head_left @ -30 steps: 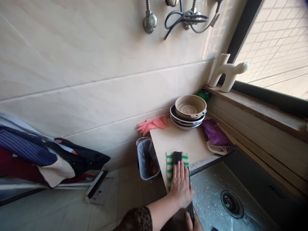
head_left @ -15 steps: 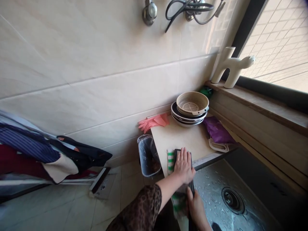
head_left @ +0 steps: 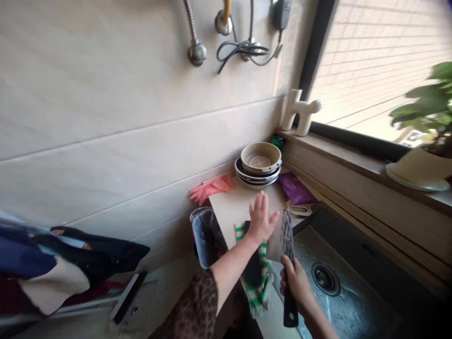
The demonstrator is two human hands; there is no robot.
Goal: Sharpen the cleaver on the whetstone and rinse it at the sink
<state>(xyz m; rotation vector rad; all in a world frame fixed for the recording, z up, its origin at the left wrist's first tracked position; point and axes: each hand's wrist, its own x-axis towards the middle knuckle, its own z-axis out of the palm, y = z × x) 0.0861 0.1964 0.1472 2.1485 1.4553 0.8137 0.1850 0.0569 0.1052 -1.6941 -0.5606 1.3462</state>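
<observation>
The fingers of my right hand [head_left: 296, 285] wrap the cleaver [head_left: 286, 235] handle, blade raised at the near table [head_left: 233, 207] edge. My left hand [head_left: 263, 219] hovers, fingers spread and empty, over the dark stone [head_left: 253, 273] on the striped cloth [head_left: 263, 288]. Between strokes, I judge — next, the blade wants laying flat on the stone.

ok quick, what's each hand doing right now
Left hand: open, fingers spread, holding nothing.
Right hand: closed on the knife by its handle.
</observation>
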